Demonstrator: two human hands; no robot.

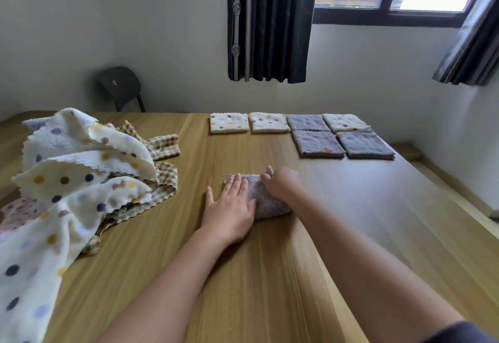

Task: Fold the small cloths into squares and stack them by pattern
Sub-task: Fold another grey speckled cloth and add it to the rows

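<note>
Your left hand (232,207) lies flat on the left part of a gray cloth (270,203) in the middle of the wooden table (270,275). Its fingers (239,186) are straight and close together, pressing the fabric down. Your right hand (280,183) is just beside it, fingers curled over the cloth's far edge and pinching a raised corner. Along the table's far side lie dotted cream squares (229,122) and gray squares (318,143), already folded. A loose pile of unfolded cloths (81,180) sits to your left.
</note>
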